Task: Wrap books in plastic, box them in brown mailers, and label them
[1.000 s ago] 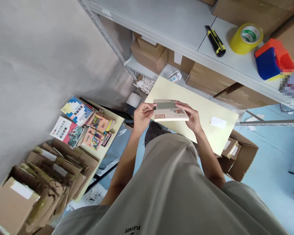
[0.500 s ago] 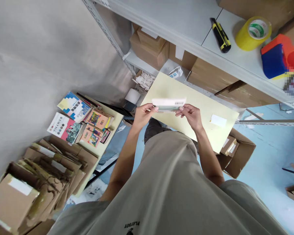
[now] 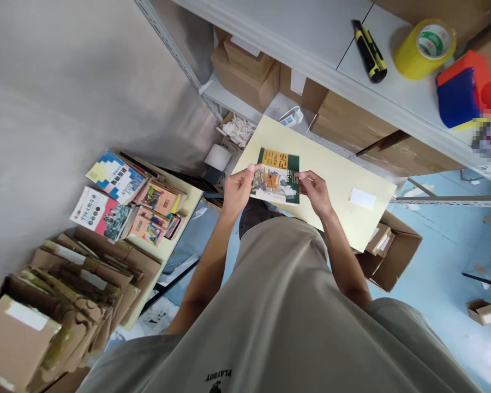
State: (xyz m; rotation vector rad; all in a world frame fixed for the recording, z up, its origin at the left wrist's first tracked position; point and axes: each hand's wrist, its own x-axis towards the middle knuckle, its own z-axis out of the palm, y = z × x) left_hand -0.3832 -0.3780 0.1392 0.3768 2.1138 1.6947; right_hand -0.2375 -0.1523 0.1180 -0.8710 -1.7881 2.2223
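Fingers (image 3: 246, 181) of the left hand (image 3: 237, 192) are curled onto one side of the book (image 3: 276, 176), and the right hand (image 3: 317, 192) pinches the opposite side, so both have a light grip. It's been flipped over: half a second ago you only saw the pale barcode side nearly edge-on, now the green and yellow cover faces up, so the front is easy to check. It's held above the pale table (image 3: 343, 174). More books (image 3: 118, 199) lie off to the left, with a tape roll (image 3: 425, 46) on the far shelf (image 3: 311, 33).

Glossy paper book cover (image 3: 276, 176), matt smooth tabletop (image 3: 335, 180), rough cardboard boxes (image 3: 245, 71)
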